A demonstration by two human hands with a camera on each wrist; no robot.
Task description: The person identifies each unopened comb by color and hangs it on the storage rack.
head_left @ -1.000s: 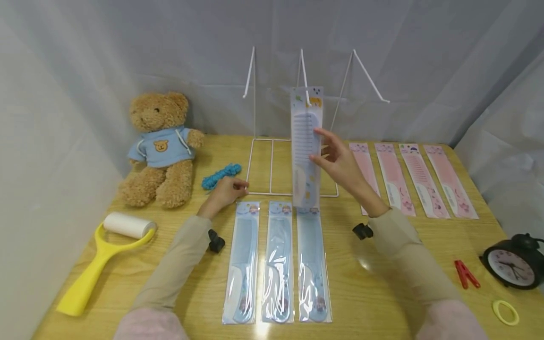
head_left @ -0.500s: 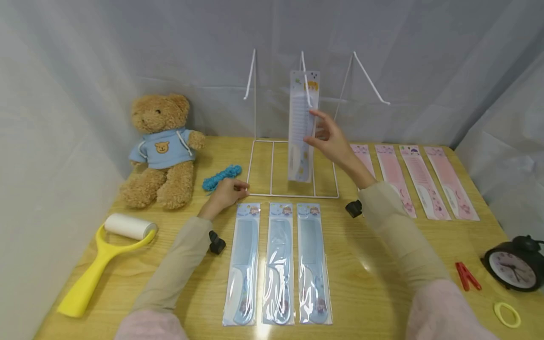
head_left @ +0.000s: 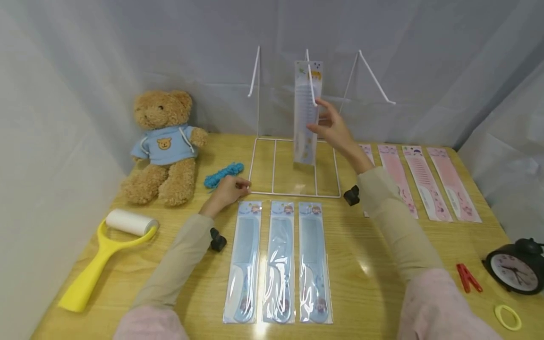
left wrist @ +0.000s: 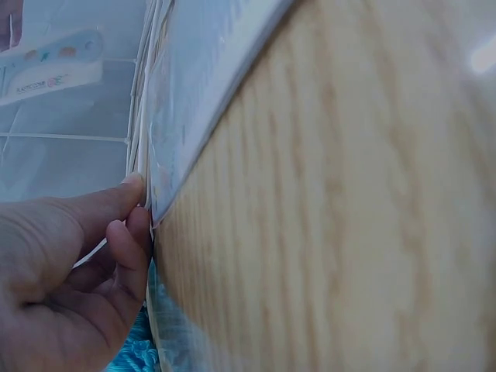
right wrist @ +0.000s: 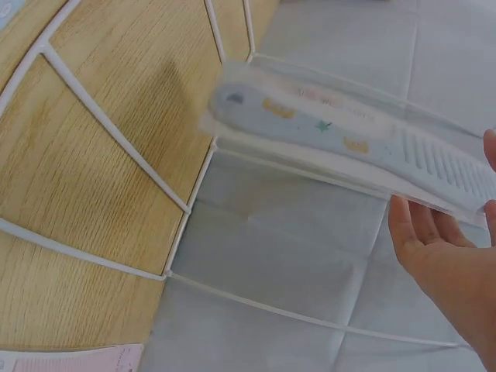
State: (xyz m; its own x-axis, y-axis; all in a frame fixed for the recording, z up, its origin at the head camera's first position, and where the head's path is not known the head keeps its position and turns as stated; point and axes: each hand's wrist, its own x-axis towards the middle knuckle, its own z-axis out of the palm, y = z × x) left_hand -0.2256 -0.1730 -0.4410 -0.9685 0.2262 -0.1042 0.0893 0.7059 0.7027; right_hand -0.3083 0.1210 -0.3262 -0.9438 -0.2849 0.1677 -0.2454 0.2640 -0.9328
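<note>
Towards the table's back edge, open air lies beside the left prong and right prong of the rack; the comb pack and right hand obstruct the middle. The left hand blocks the rack's near left corner. From the table's front edge, a bare strip runs between the blue packs and right sleeve.

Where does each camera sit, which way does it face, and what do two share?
Head: on the person's head, facing forward and down over the white wire rack; left hand, right hand and sleeves show.
Left wrist: on that wrist, looking along the wooden tabletop and rack; left hand at lower left.
Right wrist: on that wrist, facing the packaged comb and the rack; right hand at right.
Head and left wrist both show the blue rope bundle.
</note>
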